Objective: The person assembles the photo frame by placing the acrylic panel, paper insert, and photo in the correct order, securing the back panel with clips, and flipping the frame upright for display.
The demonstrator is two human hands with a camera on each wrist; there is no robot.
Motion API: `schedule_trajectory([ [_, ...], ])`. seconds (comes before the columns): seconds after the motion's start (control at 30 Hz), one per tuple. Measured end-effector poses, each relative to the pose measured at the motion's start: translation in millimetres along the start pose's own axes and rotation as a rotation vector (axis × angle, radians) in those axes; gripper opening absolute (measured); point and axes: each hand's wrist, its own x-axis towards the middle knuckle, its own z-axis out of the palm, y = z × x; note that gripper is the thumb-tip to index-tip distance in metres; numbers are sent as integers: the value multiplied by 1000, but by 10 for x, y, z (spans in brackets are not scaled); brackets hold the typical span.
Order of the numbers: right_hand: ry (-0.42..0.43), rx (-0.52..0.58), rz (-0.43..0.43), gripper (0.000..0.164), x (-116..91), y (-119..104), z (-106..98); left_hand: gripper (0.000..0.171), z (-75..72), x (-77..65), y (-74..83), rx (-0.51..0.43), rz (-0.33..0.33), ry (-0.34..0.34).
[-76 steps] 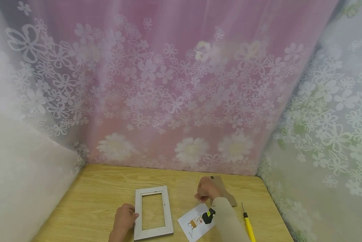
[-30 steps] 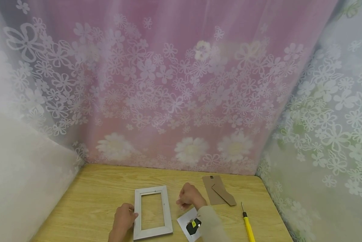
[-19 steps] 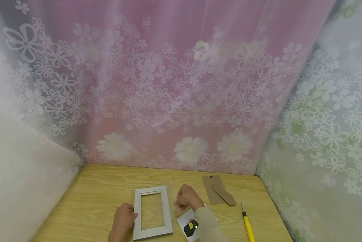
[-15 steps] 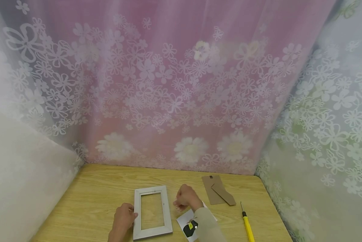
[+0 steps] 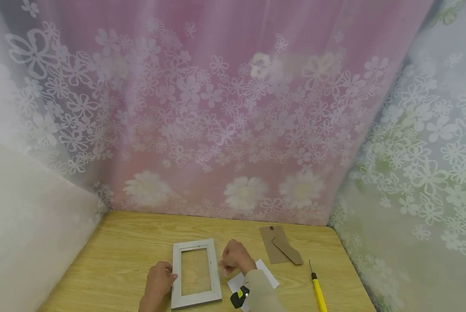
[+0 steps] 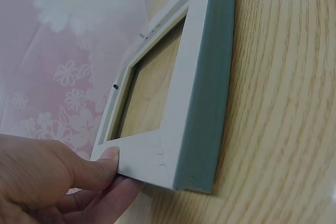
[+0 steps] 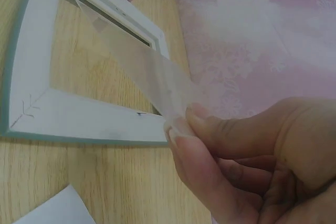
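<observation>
A white picture frame [image 5: 215, 277] with bluish-green outer sides lies on the wooden table, its recessed side up. My left hand [image 5: 159, 279] grips its left edge, thumb on top and fingers beneath, as the left wrist view shows. Between thumb and fingers of my right hand [image 5: 234, 255] is a clear, thin plastic sheet [image 7: 142, 72], pinched at one corner. In the right wrist view the sheet slants over the frame opening, its far corner near the frame's inner edge. The head view barely shows this sheet.
A white printed card [image 5: 269, 275] lies partly hidden under my right forearm. Behind it is a brown backing board [image 5: 270, 253] with its stand leg [image 5: 289, 251] angled out. A yellow-handled screwdriver [image 5: 318, 292] lies at the right. Flowered curtains [image 5: 233, 130] enclose the table.
My right hand has moved left from the backing board to the frame's right side, bringing the clear sheet over the frame. My left hand has stayed on the frame.
</observation>
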Motion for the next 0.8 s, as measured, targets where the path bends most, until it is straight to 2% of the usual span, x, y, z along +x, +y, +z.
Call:
schedule_trajectory([
  [0.47, -4, 19, 10, 29, 30, 33, 227, 24, -6, 3, 13, -9, 7, 2],
  [0.7, 48, -80, -31, 28, 53, 36, 278, 26, -3, 4, 9, -13, 0, -2],
  [0.8, 37, -57, -22, 26, 55, 35, 302, 26, 0, 5, 2, -15, 2, -2],
])
